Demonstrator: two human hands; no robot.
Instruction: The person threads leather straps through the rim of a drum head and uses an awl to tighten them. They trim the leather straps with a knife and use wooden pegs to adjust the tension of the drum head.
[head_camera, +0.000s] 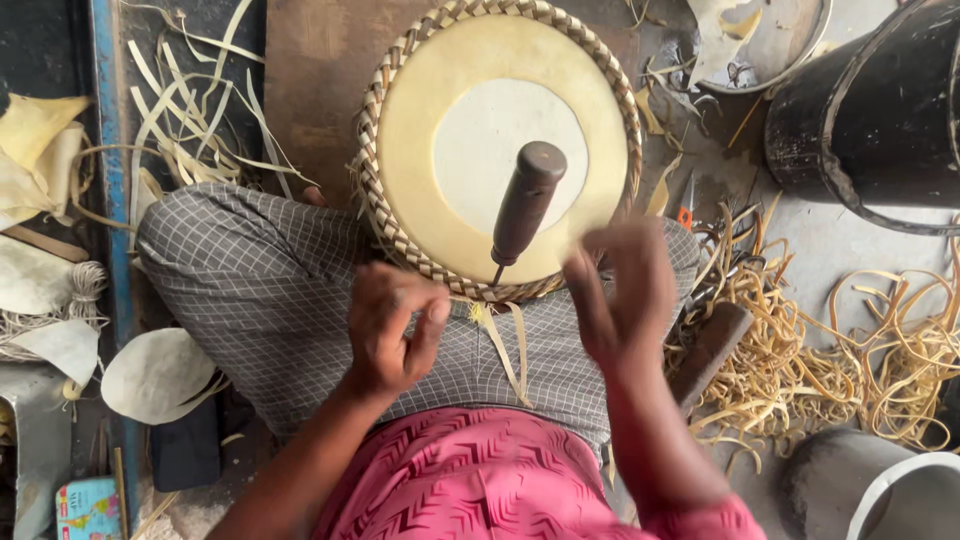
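A round pale-yellow disc (500, 80) with a woven cane rim rests on my lap, tilted away from me. An awl with a dark wooden handle (525, 205) stands stuck in the rim at the near edge. My left hand (392, 330) sits just below the rim with fingers curled and pinching thin cane strips (505, 345) that hang down from the rim. My right hand (625, 295) is blurred, close to the rim on the right, fingers partly spread; what it holds I cannot make out.
Loose cane strips (190, 120) lie at the left and a tangled pile (800, 360) at the right. A black drum (880, 110) stands upper right, a metal bowl (770, 40) above, a grey container (880, 490) lower right. Pale round cut-outs (155, 375) lie at the left.
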